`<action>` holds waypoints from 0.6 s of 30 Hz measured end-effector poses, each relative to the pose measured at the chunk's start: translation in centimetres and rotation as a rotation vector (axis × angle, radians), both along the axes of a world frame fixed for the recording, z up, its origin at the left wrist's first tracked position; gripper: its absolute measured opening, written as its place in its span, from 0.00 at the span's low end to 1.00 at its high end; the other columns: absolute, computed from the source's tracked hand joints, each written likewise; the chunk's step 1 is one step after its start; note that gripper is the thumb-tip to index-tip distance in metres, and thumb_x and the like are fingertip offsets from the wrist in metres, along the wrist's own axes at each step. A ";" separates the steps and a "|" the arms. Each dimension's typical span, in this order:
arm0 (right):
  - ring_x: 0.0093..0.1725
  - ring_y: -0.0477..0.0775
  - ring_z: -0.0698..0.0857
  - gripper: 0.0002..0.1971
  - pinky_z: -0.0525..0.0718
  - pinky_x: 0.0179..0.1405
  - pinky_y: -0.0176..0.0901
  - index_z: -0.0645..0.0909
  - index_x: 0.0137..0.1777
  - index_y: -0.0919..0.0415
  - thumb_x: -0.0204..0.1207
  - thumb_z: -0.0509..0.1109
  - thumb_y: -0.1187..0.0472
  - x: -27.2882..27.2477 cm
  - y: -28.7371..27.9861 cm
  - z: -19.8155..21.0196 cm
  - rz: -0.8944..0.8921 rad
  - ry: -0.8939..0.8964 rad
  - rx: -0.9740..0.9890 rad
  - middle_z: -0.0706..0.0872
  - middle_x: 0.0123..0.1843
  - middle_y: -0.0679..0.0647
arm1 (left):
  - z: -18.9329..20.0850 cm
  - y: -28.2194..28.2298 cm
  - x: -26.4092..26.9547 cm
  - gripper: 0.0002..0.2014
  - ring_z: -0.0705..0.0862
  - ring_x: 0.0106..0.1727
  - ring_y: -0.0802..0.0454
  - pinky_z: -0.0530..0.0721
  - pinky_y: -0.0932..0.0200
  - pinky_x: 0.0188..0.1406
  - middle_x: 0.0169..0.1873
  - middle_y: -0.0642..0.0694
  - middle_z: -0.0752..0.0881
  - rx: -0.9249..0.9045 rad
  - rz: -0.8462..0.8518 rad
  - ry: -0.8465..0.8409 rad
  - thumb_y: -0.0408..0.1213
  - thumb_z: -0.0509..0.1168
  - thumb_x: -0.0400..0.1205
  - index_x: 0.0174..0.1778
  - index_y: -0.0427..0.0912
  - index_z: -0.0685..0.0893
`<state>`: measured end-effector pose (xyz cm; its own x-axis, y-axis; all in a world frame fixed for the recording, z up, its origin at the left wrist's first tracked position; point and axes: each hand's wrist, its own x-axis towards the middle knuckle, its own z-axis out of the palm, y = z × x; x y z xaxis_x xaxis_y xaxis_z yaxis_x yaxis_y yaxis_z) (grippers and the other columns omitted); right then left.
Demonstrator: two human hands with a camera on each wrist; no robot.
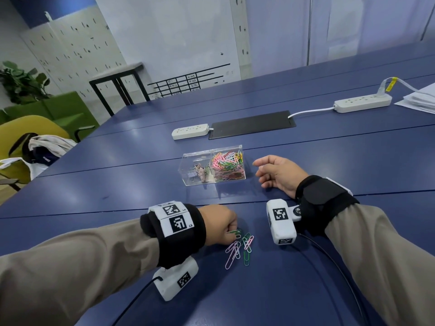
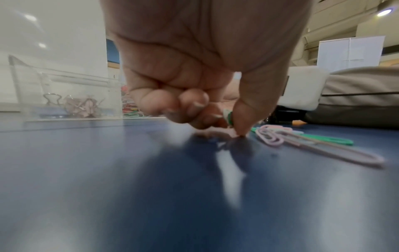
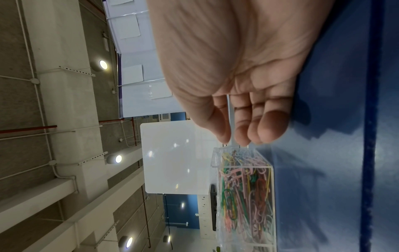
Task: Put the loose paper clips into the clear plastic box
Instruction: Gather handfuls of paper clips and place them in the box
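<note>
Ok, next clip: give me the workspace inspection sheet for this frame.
Surface: blue table, seams across it.
Job's things: clear plastic box, two compartments, right one full of clips; loose paper clips near the front edge.
Clutter: two power strips, black mat, papers.
Hands: left hand pinches a green clip; right hand relaxed, empty, beside the box.
Cables: wrist-camera leads.
Surroundings: chairs, plant, whiteboard.

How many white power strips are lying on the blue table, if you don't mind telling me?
2. One power strip lies beyond the clear plastic box, beside a black mat; the other power strip lies far right, near stacked papers.
</note>
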<state>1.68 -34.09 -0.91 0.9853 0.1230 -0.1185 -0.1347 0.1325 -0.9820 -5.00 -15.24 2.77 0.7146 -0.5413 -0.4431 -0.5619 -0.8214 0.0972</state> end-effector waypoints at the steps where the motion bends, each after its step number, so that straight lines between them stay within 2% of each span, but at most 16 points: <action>1: 0.28 0.52 0.75 0.09 0.79 0.21 0.34 0.76 0.50 0.64 0.77 0.57 0.74 0.0 0.0 0.0 0.000 0.000 0.000 0.78 0.34 0.59 | -0.1 0.2 -0.1 0.04 0.74 0.38 0.49 0.68 0.62 0.39 0.26 0.57 0.70 0.001 -0.008 -0.023 0.37 0.63 0.78 0.40 0.46 0.73; 6: 0.28 0.51 0.75 0.10 0.79 0.21 0.34 0.77 0.49 0.63 0.77 0.57 0.74 0.1 0.0 0.0 -0.001 0.005 0.000 0.78 0.34 0.59 | -0.5 1.4 0.2 0.05 0.73 0.38 0.49 0.69 0.60 0.38 0.26 0.56 0.70 0.012 -0.032 -0.045 0.37 0.62 0.77 0.38 0.46 0.71; 10: 0.28 0.51 0.75 0.09 0.79 0.21 0.34 0.77 0.50 0.63 0.77 0.57 0.74 0.0 0.0 0.1 0.003 0.005 0.006 0.78 0.35 0.59 | -0.2 1.9 0.7 0.11 0.73 0.37 0.46 0.69 0.61 0.37 0.29 0.52 0.74 0.030 -0.013 -0.059 0.38 0.61 0.77 0.30 0.49 0.68; 13: 0.28 0.51 0.75 0.09 0.79 0.21 0.34 0.77 0.50 0.64 0.77 0.58 0.74 0.0 0.0 0.1 0.003 0.001 0.008 0.79 0.34 0.59 | 2.0 1.6 2.4 0.07 0.74 0.36 0.48 0.68 0.62 0.36 0.29 0.52 0.77 -0.053 0.011 -0.144 0.38 0.61 0.78 0.34 0.46 0.71; 15: 0.28 0.51 0.75 0.09 0.79 0.21 0.34 0.77 0.50 0.64 0.77 0.58 0.75 0.0 0.0 0.1 0.001 0.002 0.008 0.79 0.35 0.59 | 4.2 1.0 4.2 0.08 0.75 0.35 0.49 0.69 0.60 0.32 0.29 0.52 0.79 -0.141 0.047 -0.207 0.37 0.61 0.78 0.32 0.47 0.72; 18: 0.27 0.51 0.75 0.09 0.79 0.21 0.35 0.76 0.51 0.64 0.77 0.57 0.75 0.1 0.0 0.0 -0.004 0.005 0.013 0.78 0.34 0.59 | 6.7 -0.1 7.3 0.07 0.74 0.31 0.50 0.72 0.61 0.32 0.26 0.52 0.76 -0.290 0.136 -0.337 0.36 0.63 0.77 0.34 0.45 0.74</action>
